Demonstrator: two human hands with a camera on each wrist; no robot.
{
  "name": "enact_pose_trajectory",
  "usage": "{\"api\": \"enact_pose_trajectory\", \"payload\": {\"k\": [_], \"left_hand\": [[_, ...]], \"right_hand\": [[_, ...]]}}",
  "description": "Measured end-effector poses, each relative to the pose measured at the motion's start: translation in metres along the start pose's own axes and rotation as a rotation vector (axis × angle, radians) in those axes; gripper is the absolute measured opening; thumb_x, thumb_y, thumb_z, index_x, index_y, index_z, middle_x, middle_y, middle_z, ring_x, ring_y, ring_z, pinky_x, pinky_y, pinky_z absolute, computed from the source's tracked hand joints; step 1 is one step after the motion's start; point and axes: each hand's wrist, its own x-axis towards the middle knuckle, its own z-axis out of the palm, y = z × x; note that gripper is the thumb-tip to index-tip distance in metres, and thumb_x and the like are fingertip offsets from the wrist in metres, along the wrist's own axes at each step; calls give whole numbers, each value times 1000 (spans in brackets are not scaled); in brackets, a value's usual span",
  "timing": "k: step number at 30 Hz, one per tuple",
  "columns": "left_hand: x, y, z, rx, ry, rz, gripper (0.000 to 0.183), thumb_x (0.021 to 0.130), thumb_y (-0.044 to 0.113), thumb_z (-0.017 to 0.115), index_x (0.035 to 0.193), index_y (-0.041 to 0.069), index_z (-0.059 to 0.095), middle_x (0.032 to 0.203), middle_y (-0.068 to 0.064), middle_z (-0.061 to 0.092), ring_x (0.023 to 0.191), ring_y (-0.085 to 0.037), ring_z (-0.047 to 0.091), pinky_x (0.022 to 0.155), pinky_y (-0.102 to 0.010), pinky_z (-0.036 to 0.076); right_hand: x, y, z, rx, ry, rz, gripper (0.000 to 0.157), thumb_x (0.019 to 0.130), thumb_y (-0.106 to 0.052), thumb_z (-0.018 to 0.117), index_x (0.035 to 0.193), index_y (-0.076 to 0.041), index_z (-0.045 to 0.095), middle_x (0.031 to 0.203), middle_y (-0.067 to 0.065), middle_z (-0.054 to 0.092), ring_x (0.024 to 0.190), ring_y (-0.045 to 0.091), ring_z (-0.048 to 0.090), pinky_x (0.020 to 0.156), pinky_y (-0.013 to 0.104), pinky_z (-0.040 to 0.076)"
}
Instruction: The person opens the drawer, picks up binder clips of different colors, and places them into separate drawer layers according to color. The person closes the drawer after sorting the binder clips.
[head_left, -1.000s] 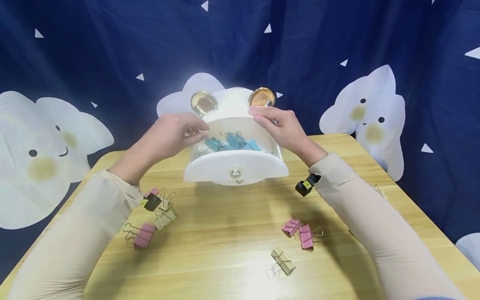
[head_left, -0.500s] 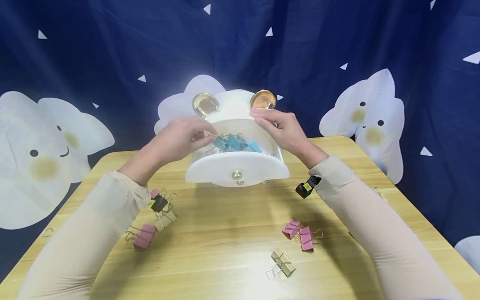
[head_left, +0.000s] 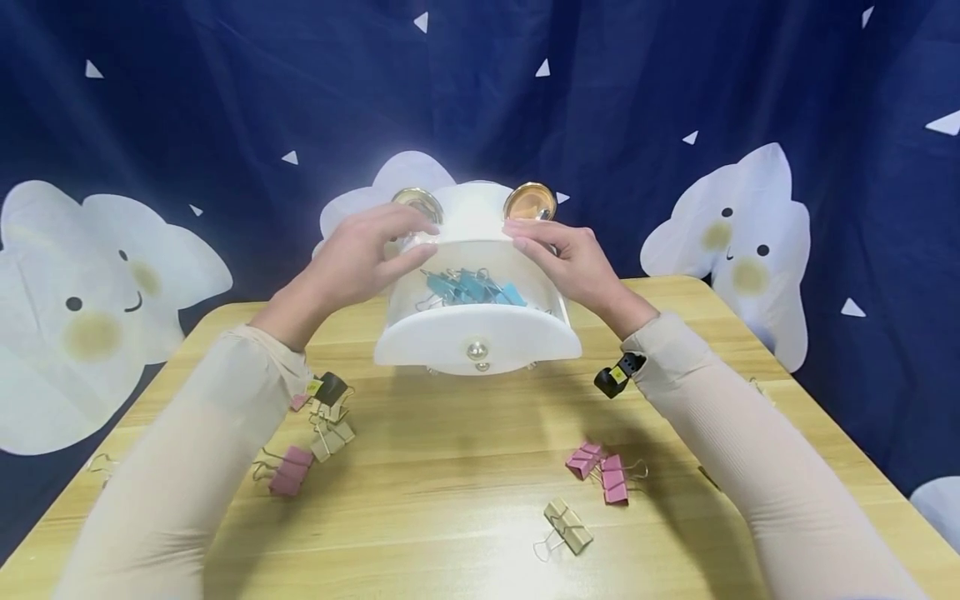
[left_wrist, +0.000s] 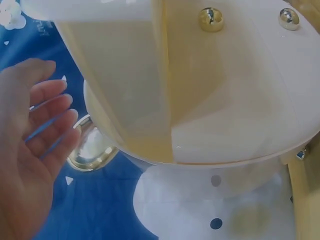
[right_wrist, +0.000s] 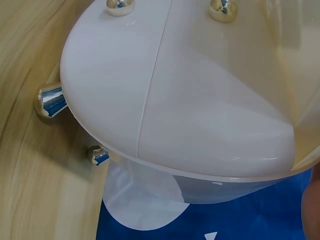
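Observation:
A white storage box (head_left: 478,335) with round gold ears and a pearl-like knob stands open toward me on the table. Inside it lie several blue binder clips (head_left: 468,287). My left hand (head_left: 367,254) is at the box's upper left corner, in front of the left gold ear (head_left: 420,200). In the left wrist view its fingers (left_wrist: 59,102) are loosely bent beside the box wall, with nothing between them. By the right gold ear (head_left: 530,202), my right hand (head_left: 566,254) pinches the upper rim between thumb and fingers; only a sliver of it shows in the right wrist view.
Pink binder clips (head_left: 291,472) and cream ones (head_left: 332,439) lie at the left of the wooden table (head_left: 442,500). On the right are two pink clips (head_left: 613,479) and a cream clip (head_left: 567,525). A blue curtain (head_left: 480,92) hangs behind.
My left hand has come up and right, from over the blue clips to the box's upper left corner. The leftmost blue clip has shifted right. My right hand stays at the rim.

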Motion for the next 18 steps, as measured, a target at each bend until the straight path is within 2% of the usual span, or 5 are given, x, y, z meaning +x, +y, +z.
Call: {"api": "enact_pose_trajectory", "payload": {"k": [2,8,13,18], "left_hand": [[3,-3,2,-24,-15,-5,32,95,27,66,122,11,67,122,-3,66,117,-23,57,102,-42,43],[9,-9,8,-103,-75,-25,41,96,35,62,132,14,63,133,1,61,127,-18,51,108,-41,38],[15,-14,17,-123,-112,15,42,96,38,61,133,17,62,136,5,58,131,-15,47,109,-41,36],[17,-15,25,-130,-149,37,41,98,35,59,135,19,61,139,5,56,133,-15,44,112,-40,33]], "right_hand": [[-1,-9,-1,-9,-2,2,25,96,-5,62,119,2,68,127,14,63,123,20,56,100,29,46],[3,21,2,6,9,-18,25,95,-9,64,119,-6,71,127,5,65,122,15,57,98,30,48],[3,32,-1,17,-1,-25,26,96,-18,65,121,-17,71,127,-7,64,120,6,56,93,27,51],[2,33,-3,28,-13,-17,26,97,-21,64,122,-19,71,126,-9,64,120,5,56,91,26,52]]}}
